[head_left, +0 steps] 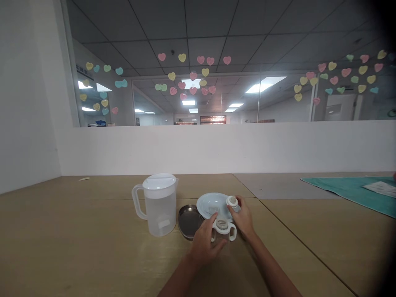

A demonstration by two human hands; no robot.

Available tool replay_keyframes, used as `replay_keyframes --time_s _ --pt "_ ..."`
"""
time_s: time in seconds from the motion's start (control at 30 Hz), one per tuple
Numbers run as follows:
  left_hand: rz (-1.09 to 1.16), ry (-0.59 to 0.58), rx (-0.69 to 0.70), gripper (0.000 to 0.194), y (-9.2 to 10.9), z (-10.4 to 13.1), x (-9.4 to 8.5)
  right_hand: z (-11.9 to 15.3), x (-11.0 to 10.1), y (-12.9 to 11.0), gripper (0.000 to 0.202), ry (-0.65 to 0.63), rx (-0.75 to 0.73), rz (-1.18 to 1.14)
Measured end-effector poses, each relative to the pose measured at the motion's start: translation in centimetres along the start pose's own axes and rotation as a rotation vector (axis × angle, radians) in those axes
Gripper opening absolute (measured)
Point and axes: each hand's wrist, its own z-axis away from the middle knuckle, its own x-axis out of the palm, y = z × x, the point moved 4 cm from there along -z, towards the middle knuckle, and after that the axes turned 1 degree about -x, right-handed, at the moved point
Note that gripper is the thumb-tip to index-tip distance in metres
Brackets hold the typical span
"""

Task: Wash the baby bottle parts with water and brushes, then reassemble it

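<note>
My left hand (204,242) is wrapped round a clear baby bottle (222,226) with a white collar and two white side handles; its mouth is uncovered. In my right hand (243,216) is a white bottle cap (232,201) with a pale nipple, gripped above the rim of a light blue bowl (206,199). The bowl sits just behind the bottle. A round dark metal dish (188,222) lies to the left of the bowl. Farther left a translucent lidded pitcher (161,210) stands upright, its handle pointing left.
On the right, a teal cloth (337,187) with a white packet (382,188) on it covers part of the table. A small flat pale piece (84,179) lies at the far left. Behind the table rises a white wall (216,148) below a window with heart-shaped notes.
</note>
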Motion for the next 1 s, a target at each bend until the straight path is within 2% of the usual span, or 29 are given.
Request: replay_keyframes --time_s 0.17,0.47,0.73,1.0 --pt "-0.014 0.001 0.000 0.071 0.07 -0.01 -0.01 -0.09 0.26 0.45 0.039 -0.073 -0.074 -0.006" --pt "-0.022 -0.003 0.006 0.071 0.04 -0.04 -0.02 0.05 -0.01 0.19 0.035 -0.105 -0.062 0.011" --pt "-0.024 0.002 -0.002 0.069 0.06 0.02 -0.03 0.14 0.20 0.24 0.032 -0.114 0.028 0.085" --pt "-0.041 0.002 0.009 0.069 0.00 0.02 0.01 0.34 0.00 -0.15 0.039 -0.125 0.119 0.165"
